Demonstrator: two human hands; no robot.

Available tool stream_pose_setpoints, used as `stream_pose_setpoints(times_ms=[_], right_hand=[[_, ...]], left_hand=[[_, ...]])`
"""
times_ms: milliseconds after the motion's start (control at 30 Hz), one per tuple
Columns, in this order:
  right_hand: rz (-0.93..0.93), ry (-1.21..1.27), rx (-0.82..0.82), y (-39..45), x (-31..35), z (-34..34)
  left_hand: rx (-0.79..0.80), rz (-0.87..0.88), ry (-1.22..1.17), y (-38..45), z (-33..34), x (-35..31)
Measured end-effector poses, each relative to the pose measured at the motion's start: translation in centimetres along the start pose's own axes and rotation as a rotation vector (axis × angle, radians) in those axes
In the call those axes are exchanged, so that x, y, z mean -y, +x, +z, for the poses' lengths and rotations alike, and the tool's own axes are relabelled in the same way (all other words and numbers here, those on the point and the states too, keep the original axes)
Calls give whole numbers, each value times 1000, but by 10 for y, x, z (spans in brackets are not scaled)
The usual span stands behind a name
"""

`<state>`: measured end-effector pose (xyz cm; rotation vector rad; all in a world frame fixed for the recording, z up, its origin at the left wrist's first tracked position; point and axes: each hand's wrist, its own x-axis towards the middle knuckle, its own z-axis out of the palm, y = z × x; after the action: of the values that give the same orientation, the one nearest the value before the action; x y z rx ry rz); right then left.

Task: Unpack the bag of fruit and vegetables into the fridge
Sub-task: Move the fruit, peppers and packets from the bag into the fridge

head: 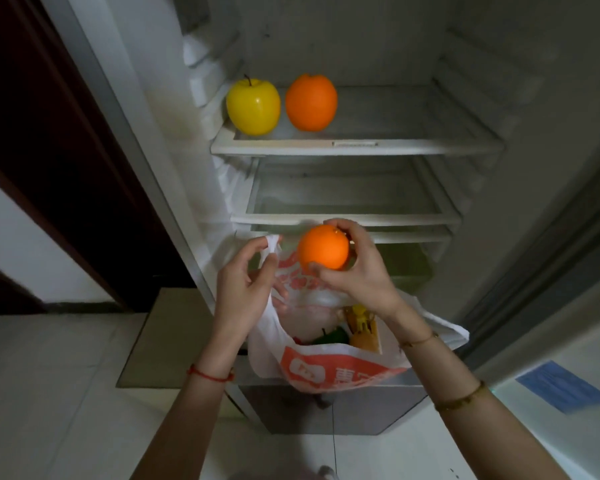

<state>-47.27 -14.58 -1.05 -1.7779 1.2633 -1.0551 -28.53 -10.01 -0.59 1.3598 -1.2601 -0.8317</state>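
We are in the middle of the unpacking, by our judgement: a yellow apple (253,107) and an orange (311,102) are already sitting side by side at the left end of the upper shelf (357,147) of the open fridge (534,98), and a second orange (323,247) is being carried out of the bag (329,370). Our right hand (355,268) is wrapping its fingers around that fruit from the right and below, holding it in front of the lower shelf edge, just above the bag's mouth. Our left hand (241,289) is pinching the white bag handle (271,247), keeping the mouth open.

The next move, we are thinking, calls for lifting the fruit up to the shelf and setting it beside the other two, where free space is lying to the right, while the left hand is keeping the bag from sagging.

The held orange is looking smooth, round, evenly bright and unmarked. Inside the bag, something green (329,337) and some yellow pieces (361,323) are showing, so more is waiting.
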Motion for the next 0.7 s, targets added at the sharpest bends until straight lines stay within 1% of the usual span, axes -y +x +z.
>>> stream_pose_setpoints(times_ms=[67,233,367,533,633,700], right_hand=[[-108,-35,-63,-2,16,-13],[-229,-41,-142,7,47,-43],[-239,15,-256,31,62,-62],[-279,30,-412,82,76,-85],[-274,-48,-452,114,80,-94],[-244,-101,-447,132,79,-95]], left_hand=[[7,-9,15,4,2,2],[16,31,39,10,10,-4],[10,18,41,14,15,-12],[21,52,50,17,23,-19],[4,79,67,17,24,-22],[-3,80,69,17,24,-23]])
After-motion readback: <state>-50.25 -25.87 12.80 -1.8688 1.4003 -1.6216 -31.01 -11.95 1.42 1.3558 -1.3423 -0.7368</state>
